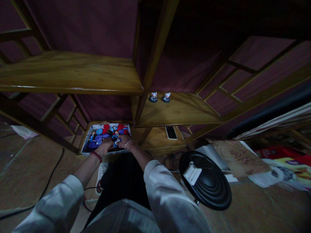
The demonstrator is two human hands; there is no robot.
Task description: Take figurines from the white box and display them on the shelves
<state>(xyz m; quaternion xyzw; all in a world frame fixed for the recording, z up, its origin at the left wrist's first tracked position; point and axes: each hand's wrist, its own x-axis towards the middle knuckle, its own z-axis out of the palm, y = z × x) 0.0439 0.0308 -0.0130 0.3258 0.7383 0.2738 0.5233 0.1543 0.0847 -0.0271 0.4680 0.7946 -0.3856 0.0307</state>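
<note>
A shallow white-rimmed box (86,142) stands on the lowest shelf at the left, full of small figurines and round pieces in blue, purple and red. My left hand (105,147), with a red bracelet at the wrist, reaches over its front edge with fingers curled down among the pieces. What those fingers hold, if anything, is hidden. Just to the right, my right hand (124,141) is closed at the fingertips on a small blue-and-white figurine (117,142), low over the box. Two white-haired figurines, one left (153,97) and one right (166,97), stand upright on dark bases on the middle shelf.
A wooden shelf unit (68,72) surrounds the box, its upper board overhanging at left. A phone (171,132) lies on the lower right shelf. A black round stool (211,181) bears a small white item (192,173). A cable (52,174) crosses the floor.
</note>
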